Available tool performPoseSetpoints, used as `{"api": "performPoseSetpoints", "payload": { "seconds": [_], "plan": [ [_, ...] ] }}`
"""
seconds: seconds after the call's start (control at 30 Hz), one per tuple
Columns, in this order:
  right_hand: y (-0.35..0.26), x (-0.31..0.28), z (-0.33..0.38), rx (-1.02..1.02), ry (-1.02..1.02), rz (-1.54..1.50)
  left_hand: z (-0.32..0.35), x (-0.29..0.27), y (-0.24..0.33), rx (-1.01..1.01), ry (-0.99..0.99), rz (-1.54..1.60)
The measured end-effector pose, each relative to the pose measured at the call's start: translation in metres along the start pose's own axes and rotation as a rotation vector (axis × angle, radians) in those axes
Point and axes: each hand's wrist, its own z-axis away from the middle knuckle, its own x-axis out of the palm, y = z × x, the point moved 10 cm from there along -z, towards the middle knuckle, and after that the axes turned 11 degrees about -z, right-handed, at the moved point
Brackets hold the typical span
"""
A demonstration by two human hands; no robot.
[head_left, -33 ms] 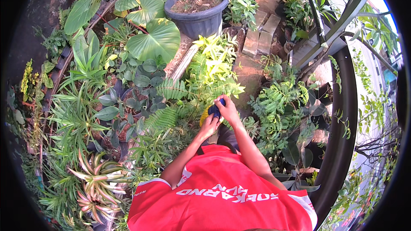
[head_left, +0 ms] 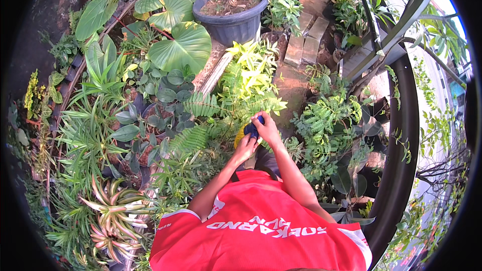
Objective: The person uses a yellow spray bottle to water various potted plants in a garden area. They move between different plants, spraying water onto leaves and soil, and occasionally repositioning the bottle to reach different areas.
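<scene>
In front of my waist, both hands are closed on a small object with a dark blue top (head_left: 250,130) and a yellow part (head_left: 239,135) on its left; its exact kind is not clear. My left hand (head_left: 245,148) grips it from below, fingers against the blue part. From the right and above, my right hand (head_left: 267,129) curls over the upper end of the blue part. The fingers cover much of it. Just beyond the hands are a bright yellow-green leafy plant (head_left: 253,75) and fern fronds (head_left: 201,105).
A large dark plastic pot (head_left: 231,22) with a thick-stemmed plant stands ahead. Bricks (head_left: 304,45) lie along the path beyond. Striped-leaf plants (head_left: 113,216) crowd the left. On the right are feathery shrubs (head_left: 326,125) and a thick, dark curved rail (head_left: 406,155).
</scene>
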Motion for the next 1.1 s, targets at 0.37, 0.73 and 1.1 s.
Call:
{"api": "performPoseSetpoints", "payload": {
  "seconds": [0.37,0.73,1.1],
  "plan": [
    [0.001,-0.001,-0.01,-0.017,0.004,-0.027,-0.005,0.0,0.016,-0.043,-0.012,-0.027],
    [-0.001,-0.003,-0.013,0.01,0.0,0.0,-0.009,0.0,0.015,-0.06,-0.016,-0.038],
    [0.012,-0.004,-0.01,0.03,-0.001,-0.045,-0.008,0.003,0.008,-0.026,-0.036,-0.079]
  ]
}}
